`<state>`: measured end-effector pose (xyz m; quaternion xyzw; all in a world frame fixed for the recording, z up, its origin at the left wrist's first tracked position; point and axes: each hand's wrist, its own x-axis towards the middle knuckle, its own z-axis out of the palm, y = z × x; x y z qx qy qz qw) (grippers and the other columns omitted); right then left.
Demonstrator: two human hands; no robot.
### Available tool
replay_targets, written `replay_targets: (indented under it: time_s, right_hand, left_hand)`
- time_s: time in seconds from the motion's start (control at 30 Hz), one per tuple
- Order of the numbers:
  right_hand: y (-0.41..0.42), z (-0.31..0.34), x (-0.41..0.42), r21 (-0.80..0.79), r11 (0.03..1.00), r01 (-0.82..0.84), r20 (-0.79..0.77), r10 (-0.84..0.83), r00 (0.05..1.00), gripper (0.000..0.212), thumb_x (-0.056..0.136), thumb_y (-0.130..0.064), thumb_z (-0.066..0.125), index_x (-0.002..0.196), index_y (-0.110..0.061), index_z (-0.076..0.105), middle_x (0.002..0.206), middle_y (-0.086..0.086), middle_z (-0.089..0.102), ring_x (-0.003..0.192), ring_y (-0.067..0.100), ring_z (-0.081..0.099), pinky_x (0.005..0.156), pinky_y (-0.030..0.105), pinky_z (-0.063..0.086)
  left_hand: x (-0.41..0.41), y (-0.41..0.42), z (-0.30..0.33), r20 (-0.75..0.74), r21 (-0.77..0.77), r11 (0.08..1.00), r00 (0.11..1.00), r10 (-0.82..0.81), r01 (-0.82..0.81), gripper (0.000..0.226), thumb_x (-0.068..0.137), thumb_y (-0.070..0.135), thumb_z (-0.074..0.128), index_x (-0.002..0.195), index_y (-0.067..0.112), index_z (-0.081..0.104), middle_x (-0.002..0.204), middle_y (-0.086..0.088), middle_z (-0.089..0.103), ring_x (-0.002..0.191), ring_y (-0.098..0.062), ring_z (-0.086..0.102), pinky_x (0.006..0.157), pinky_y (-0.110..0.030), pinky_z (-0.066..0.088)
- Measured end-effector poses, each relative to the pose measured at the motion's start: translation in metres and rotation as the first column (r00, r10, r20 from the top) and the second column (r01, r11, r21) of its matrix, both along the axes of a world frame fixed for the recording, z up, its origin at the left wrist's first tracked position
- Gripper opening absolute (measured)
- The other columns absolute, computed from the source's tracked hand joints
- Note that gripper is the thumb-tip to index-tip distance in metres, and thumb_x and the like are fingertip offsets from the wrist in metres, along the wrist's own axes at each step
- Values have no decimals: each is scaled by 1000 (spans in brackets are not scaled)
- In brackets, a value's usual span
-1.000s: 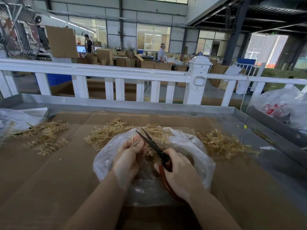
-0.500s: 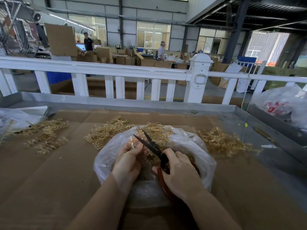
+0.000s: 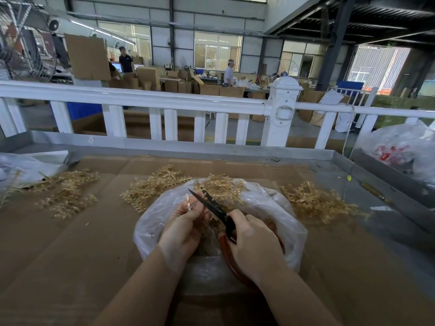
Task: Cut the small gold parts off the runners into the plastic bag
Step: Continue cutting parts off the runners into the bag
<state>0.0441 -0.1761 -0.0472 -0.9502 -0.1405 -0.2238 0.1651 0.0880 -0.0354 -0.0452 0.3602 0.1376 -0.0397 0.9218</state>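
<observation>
While above the plastic bag (image 3: 292, 222), both hands curled: left hand (image 3: 182, 229) pinching a gold runner (image 3: 188, 203), right hand (image 3: 255, 243) around scissors (image 3: 213, 207).

The scene is viewed from a single head-worn camera. The counter (image 3: 70, 243) is looked down on closely, with the white railing (image 3: 141, 100) faced beyond.

white railing (image 3: 150, 100), cardboard boxes (image 3: 150, 77), 2 standing workers (image 3: 126, 60)

A white railing (image 3: 164, 103) with a capped post (image 3: 283, 109) ran across behind the cardboard-covered table (image 3: 70, 243). Beyond it, stacked cardboard boxes (image 3: 150, 77) stood on the floor of a large hall. Daylit windows (image 3: 217, 50) lined the far wall; a dark column (image 3: 333, 41) stood far right.
</observation>
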Motion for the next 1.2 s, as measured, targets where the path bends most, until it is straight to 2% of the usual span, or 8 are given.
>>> replay_targets:
  time_s: [0.17, 0.23, 0.3, 0.4, 0.7, 0.87, 1.07, 1.2]
  right_hand:
    - [2, 0, 1, -8, 1000, 1, 6, -1, 1000, 30, 96, -40, 44, 122, -25, 47, 105, -3, 61, 100, 13, 57, 81, 19, 43]
    - [4, -1, 1, -17, 1000, 7, 6, -7, 1000, 29, 97, -39, 41, 122, -24, 46, 104, -3, 61, 98, 12, 58, 79, 18, 42]
    - [5, -2, 1, -16, 1000, 9, 1, -9, 1000, 31, 97, -41, 39, 123, -24, 45, 104, -4, 61, 97, 11, 58, 78, 16, 41]
    - [4, -3, 0, -7, 1000, 18, -1, -18, 1000, 32, 96, -43, 40, 121, -25, 47, 102, -5, 61, 95, 11, 58, 77, 17, 42]
    - [-2, -3, -1, -14, 998, 54, 13, -54, 998, 37, 93, -47, 44, 126, -30, 46, 113, -4, 57, 107, 15, 50, 84, 24, 43]
    - [-2, -7, 0, 8, 999, 39, 13, -40, 999, 36, 96, -44, 40, 128, -29, 43, 111, -3, 59, 106, 14, 55, 85, 22, 44]
    - [3, -11, 1, 69, 998, 11, 14, -12, 1000, 28, 97, -43, 39, 118, -26, 47, 101, -4, 61, 93, 11, 59, 74, 14, 38]
    - [6, -11, 2, 104, 995, 10, 2, -10, 1000, 24, 98, -42, 40, 114, -26, 48, 99, -4, 62, 92, 12, 60, 76, 18, 43]
  left_hand:
    - [-1, -2, 1, 6, 14, 1000, 1000, -27, 27, 31, 93, -5, 50, 71, 9, 67, 72, -7, 70, 57, -11, 65, 61, -19, 55]
    - [-3, -3, 3, 12, 20, 998, 999, -51, 51, 20, 94, -3, 50, 96, 3, 69, 97, -15, 67, 86, -22, 64, 94, -32, 50]
    - [-3, -3, 3, 12, 22, 998, 998, -61, 61, 25, 94, -2, 49, 115, 0, 63, 107, -17, 65, 102, -29, 59, 106, -41, 41]
    - [-3, -4, 4, 8, 25, 998, 998, -55, 55, 20, 94, -2, 50, 105, 4, 65, 91, -12, 67, 85, -22, 62, 98, -36, 45]
    - [2, -6, 0, -8, 44, 999, 1000, -17, 18, 25, 95, -7, 43, 101, 4, 64, 94, -13, 66, 82, -23, 62, 93, -35, 45]
    - [1, -6, 0, 3, 34, 999, 999, -34, 34, 22, 93, -7, 48, 93, 5, 65, 84, -8, 71, 73, -17, 65, 76, -25, 50]
    - [1, -5, -2, 78, 23, 993, 990, -118, 117, 16, 93, -4, 47, 101, 8, 54, 88, -10, 50, 76, -18, 48, 78, -29, 41]
    - [1, -5, 0, 97, 36, 991, 987, -129, 126, 16, 92, -3, 46, 82, 9, 49, 75, -8, 39, 67, -18, 39, 69, -28, 34]
